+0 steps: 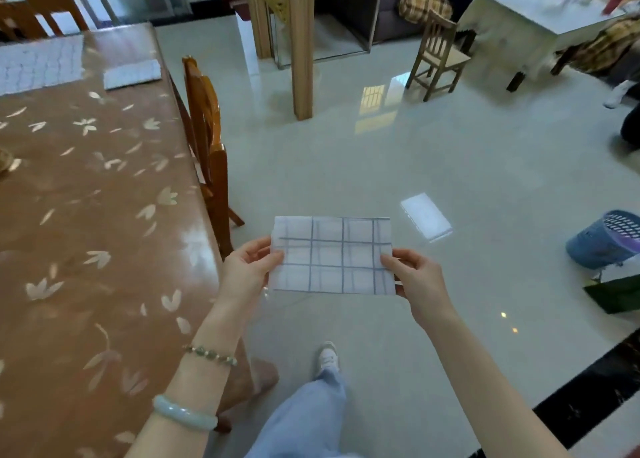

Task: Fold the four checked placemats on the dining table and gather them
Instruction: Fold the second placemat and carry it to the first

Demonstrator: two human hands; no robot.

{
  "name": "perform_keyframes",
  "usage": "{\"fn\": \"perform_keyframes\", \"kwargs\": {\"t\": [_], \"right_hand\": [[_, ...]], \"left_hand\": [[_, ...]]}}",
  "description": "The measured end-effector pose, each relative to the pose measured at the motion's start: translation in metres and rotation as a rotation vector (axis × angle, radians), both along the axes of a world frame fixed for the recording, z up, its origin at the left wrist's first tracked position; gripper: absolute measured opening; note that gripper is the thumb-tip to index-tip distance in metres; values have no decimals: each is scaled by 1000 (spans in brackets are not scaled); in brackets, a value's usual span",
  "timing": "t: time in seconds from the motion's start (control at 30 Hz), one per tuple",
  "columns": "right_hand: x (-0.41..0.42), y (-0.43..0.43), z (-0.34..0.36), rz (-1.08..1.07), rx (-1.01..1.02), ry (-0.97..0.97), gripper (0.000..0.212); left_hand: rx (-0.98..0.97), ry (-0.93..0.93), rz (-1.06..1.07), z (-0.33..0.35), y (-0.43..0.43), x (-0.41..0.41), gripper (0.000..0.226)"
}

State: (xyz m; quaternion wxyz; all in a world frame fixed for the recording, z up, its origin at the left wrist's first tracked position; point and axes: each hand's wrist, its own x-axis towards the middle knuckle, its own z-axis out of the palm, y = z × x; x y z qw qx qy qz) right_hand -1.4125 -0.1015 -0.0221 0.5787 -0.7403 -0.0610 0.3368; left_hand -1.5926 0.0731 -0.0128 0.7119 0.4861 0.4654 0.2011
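Left grip (247, 267): pinches the left edge of the held mat (332, 256), thumb on top, fingers beneath.
Right grip (419, 277): pinches the right edge the same way. Both grips are closed on the cloth, with nothing else in either.
Held mat: already folded to a small rectangle and stretched flat between the grips. It is in the air over the floor, right of the bench (104, 198) and not touching it.
Step in hand (judged): either one more fold or carrying it to the pile; cannot tell which.
Doing it well: hold both edges taut so the layers do not slide. If folding again, bring one short edge onto the other, match the corners and check lines, then press the crease. Setting it on the bench should give a truer fold than mid-air.
Folded mat (133, 74): on the far part of the bench, near its right edge. It is the likely place to gather the rest.
Flat mat (40, 64): far left on the bench, near the folded mat but apart from it. It is spread open and not yet folded.
Fourth mat: not in view.
Chair (206, 139): against the bench's right side, between the held mat and the folded mat. Carry the held mat over the chair back, not past the seat.
Risk: the cloth looks thin and limp, so the layers may splay if one grip lets go early.
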Motion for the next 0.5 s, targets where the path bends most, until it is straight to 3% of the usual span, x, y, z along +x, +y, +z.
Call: {"fn": "perform_keyframes", "kwargs": {"t": [0.3,0.5], "right_hand": [[129,118,21,94,29,1,13],[209,205,20,202,37,-16,6]], "left_hand": [[39,-46,161,21,95,112,45],[108,-34,229,24,157,178,42]]}}
